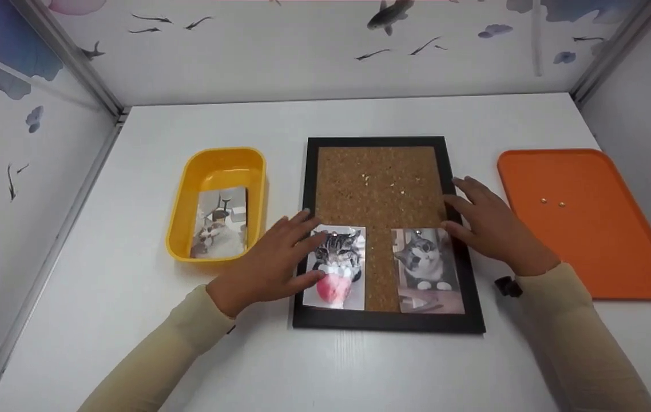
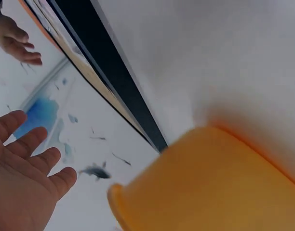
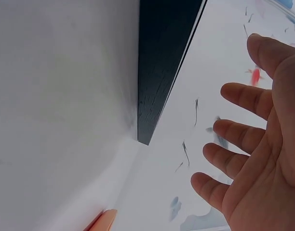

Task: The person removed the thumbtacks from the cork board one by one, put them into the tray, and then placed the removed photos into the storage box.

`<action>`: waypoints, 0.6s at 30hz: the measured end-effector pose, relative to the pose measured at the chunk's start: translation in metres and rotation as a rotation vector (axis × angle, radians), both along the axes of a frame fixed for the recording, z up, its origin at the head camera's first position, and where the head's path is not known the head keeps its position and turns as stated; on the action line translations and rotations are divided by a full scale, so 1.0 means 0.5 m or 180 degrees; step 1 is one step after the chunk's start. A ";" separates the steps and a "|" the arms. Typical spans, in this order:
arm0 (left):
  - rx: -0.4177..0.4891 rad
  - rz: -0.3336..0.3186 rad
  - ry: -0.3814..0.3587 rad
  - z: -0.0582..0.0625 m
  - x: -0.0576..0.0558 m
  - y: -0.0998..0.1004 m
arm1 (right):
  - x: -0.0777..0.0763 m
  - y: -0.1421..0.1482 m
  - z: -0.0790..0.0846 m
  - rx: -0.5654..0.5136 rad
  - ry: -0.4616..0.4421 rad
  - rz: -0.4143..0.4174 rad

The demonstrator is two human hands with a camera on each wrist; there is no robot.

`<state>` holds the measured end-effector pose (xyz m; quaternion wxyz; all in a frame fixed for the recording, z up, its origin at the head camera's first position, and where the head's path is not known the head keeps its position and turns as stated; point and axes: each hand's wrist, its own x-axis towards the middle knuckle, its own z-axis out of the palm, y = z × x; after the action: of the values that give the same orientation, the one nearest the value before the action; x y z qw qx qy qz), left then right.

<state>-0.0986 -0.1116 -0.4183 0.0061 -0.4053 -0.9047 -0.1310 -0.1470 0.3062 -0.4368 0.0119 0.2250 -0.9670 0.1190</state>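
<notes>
A cork board (image 1: 380, 189) in a black frame (image 1: 388, 321) lies flat on the white table. Two cat photos are on its lower half, each with a pin at its top edge: a tabby photo (image 1: 340, 269) on the left and a grey-and-white cat photo (image 1: 428, 269) on the right. My left hand (image 1: 271, 266) hovers over the board's left edge and the tabby photo, fingers spread and holding nothing. Over the right edge, beside the other photo's top corner, my right hand (image 1: 488, 226) is spread too, palm bare in the right wrist view.
To the left stands a yellow bin (image 1: 177, 229) with a cat photo (image 1: 221, 223) inside. At the right lies an orange tray (image 1: 600, 240) bearing two small pins (image 1: 552, 202). Several small shiny gold pieces (image 1: 365, 179) dot the upper cork. Printed walls enclose the table at the back and sides.
</notes>
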 end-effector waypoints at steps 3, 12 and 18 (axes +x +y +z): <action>0.0026 -0.0254 -0.0220 0.001 0.000 0.036 | 0.002 -0.005 0.002 0.0000 -0.0007 0.0029; -0.0374 -0.0836 -0.0352 -0.024 0.003 0.151 | -0.001 -0.011 0.002 0.0078 0.0006 0.0106; -0.0854 -0.1142 -0.0148 -0.049 0.009 0.202 | -0.002 -0.015 0.002 0.0087 -0.0042 0.0170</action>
<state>-0.0941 -0.0109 -0.4428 -0.0922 -0.5537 -0.8274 -0.0178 -0.1481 0.2987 -0.4360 -0.0007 0.2502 -0.9622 0.1075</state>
